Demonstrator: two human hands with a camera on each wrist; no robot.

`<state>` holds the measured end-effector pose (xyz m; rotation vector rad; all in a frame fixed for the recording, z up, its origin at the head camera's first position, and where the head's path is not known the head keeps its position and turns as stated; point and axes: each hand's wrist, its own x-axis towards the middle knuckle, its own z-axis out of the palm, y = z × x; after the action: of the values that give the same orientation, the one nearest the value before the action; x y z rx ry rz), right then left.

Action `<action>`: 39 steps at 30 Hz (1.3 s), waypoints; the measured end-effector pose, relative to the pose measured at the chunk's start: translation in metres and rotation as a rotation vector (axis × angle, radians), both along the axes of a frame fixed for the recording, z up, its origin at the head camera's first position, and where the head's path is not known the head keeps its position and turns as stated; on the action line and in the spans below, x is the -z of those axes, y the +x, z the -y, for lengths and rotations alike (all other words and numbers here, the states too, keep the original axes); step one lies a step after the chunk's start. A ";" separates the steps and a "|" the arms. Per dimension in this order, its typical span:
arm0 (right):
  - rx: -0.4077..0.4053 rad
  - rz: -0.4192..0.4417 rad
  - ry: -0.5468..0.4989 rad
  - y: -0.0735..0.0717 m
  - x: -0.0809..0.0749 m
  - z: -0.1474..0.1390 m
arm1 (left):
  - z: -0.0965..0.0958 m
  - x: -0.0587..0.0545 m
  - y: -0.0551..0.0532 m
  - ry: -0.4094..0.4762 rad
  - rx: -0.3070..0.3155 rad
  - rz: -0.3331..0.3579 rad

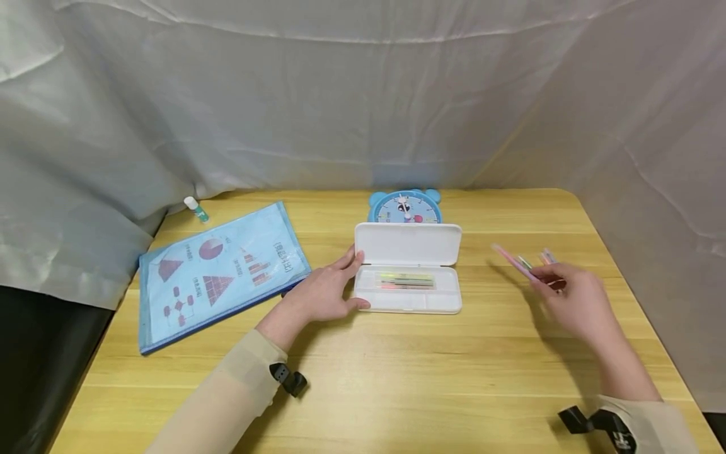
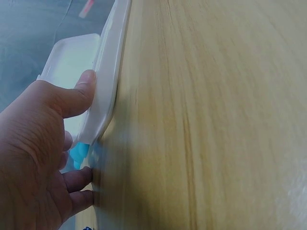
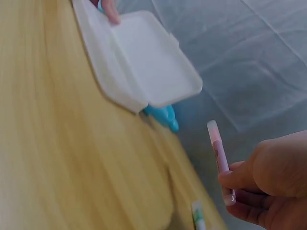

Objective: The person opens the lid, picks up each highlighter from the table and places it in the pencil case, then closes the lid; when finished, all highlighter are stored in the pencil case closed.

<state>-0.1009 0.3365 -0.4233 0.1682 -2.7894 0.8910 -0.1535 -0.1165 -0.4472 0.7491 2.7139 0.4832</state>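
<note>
A white pencil case (image 1: 445,298) lies with its lid (image 1: 408,243) raised, several slim coloured pens (image 1: 405,281) inside its tray. My left hand (image 1: 320,291) holds the case by its left end, thumb at the front corner and a finger by the lid's hinge. In the left wrist view, the thumb (image 2: 85,91) presses the white side wall. To the right of the case, my right hand (image 1: 578,299) pinches a pink marker (image 3: 219,153) between thumb and fingers, its capped end pointing toward the case. A green-marked marker (image 3: 198,215) lies on the table below that hand.
Other markers (image 1: 547,256) lie just behind the right hand. A blue bear-eared clock (image 1: 405,207) stands directly behind the lid. On the left are a blue zip folder (image 1: 227,271) and a white-capped glue stick (image 1: 196,209). Grey cloth (image 1: 397,113) hangs behind the table.
</note>
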 end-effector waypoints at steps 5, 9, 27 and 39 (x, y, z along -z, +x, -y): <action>-0.033 -0.008 -0.016 -0.002 -0.011 0.016 | 0.000 0.000 0.000 -0.002 0.002 -0.006; -0.093 -0.042 -0.019 -0.005 -0.014 0.030 | 0.000 0.000 0.000 -0.006 0.004 -0.007; -0.342 -0.058 -0.030 -0.027 -0.009 0.085 | 0.000 0.001 -0.002 -0.014 0.009 -0.005; -0.463 0.040 -0.004 -0.053 0.004 0.123 | 0.000 0.000 -0.001 -0.013 0.009 -0.009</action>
<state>-0.1536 0.2139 -0.4276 0.8301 -2.8314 0.9997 -0.1540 -0.1160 -0.4469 0.7621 2.7182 0.4610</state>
